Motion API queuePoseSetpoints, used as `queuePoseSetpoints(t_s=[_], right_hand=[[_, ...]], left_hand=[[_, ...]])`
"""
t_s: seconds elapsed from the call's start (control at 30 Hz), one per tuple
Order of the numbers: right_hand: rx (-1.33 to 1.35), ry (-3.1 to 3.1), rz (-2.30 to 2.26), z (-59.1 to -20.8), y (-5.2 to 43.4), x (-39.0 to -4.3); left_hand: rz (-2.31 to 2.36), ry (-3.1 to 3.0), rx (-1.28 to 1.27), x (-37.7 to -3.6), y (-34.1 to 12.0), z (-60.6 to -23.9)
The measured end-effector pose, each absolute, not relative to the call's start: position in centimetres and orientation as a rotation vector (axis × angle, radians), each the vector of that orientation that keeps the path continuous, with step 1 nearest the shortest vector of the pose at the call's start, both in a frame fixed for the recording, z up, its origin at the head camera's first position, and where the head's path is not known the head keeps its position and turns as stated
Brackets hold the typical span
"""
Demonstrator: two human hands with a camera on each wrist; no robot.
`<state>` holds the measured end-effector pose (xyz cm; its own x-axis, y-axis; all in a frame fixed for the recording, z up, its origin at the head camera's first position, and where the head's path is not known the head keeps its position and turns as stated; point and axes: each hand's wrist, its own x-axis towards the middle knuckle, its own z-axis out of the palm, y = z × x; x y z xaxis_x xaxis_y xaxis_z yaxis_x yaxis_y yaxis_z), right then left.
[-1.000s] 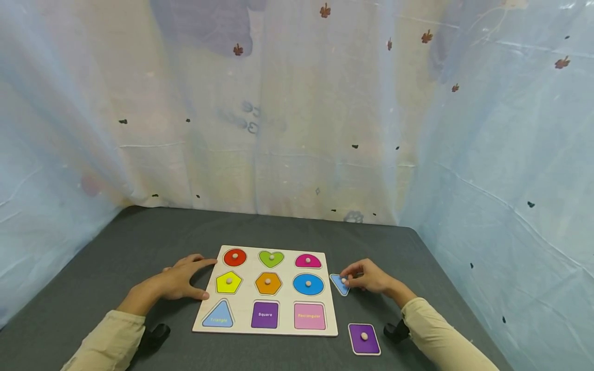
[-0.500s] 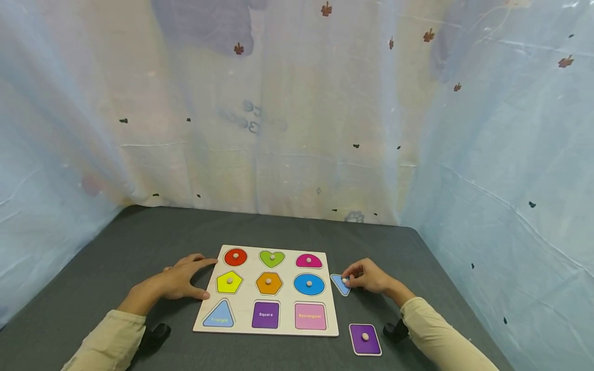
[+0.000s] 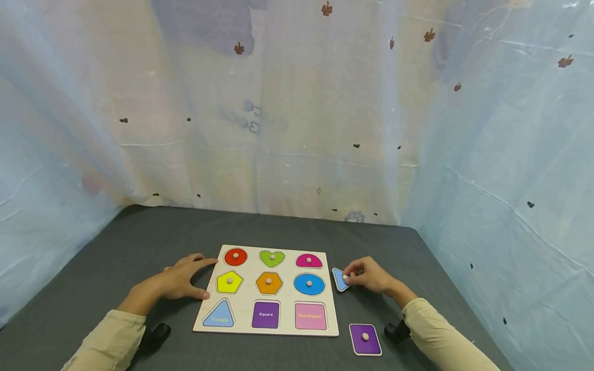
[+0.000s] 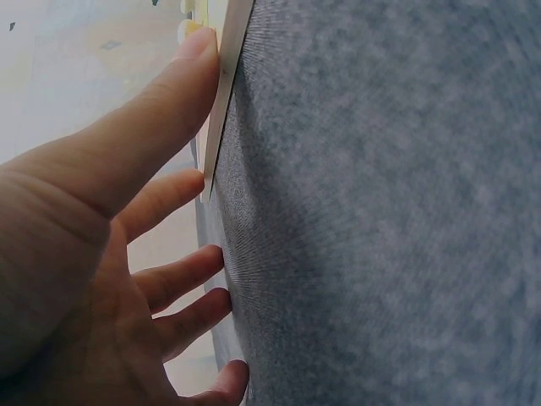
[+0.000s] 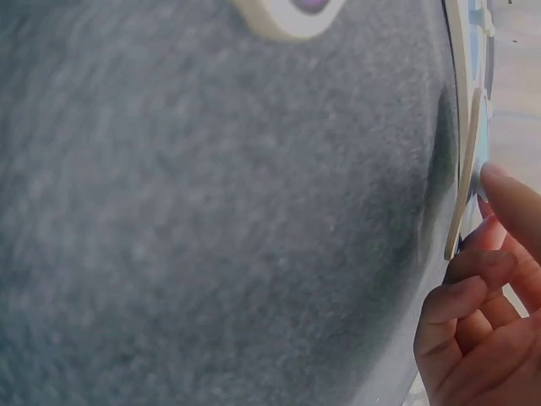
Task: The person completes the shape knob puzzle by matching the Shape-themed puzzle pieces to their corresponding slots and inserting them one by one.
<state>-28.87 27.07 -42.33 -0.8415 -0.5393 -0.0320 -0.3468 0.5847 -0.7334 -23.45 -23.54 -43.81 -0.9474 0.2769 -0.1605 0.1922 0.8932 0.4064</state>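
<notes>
A wooden shape puzzle board (image 3: pixel 283 296) lies flat on a dark grey table. My right hand (image 3: pixel 366 275) pinches the small knob of a blue triangle piece (image 3: pixel 340 281) just off the board's right edge; in the right wrist view that blue triangle piece (image 5: pixel 470 169) looks tilted up off the cloth. My left hand (image 3: pixel 181 281) rests flat with spread fingers against the board's left edge, its thumb (image 4: pixel 169 93) touching the board's rim (image 4: pixel 226 76). A purple square piece (image 3: pixel 365 339) lies loose on the table near my right forearm.
The board holds red, green, pink, yellow, orange and blue pieces; its bottom row shows labelled recesses for triangle, square and rectangle. Pale printed sheeting (image 3: pixel 297 113) walls the table at the back and sides. Bare grey table (image 3: pixel 139 237) lies behind and left of the board.
The right hand has tilted and lifted the blue triangle piece slightly by its knob and drawn it a little toward the board. The left hand has not moved.
</notes>
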Motion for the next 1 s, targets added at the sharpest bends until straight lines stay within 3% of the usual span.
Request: queuePoseSetpoints(t_s=[1.0], right_hand=[[-0.808, 2.562, -1.152, -41.1, 23.8, -28.2]], left_hand=[[0.567, 2.842, 0.347, -23.4, -23.4, -43.5]])
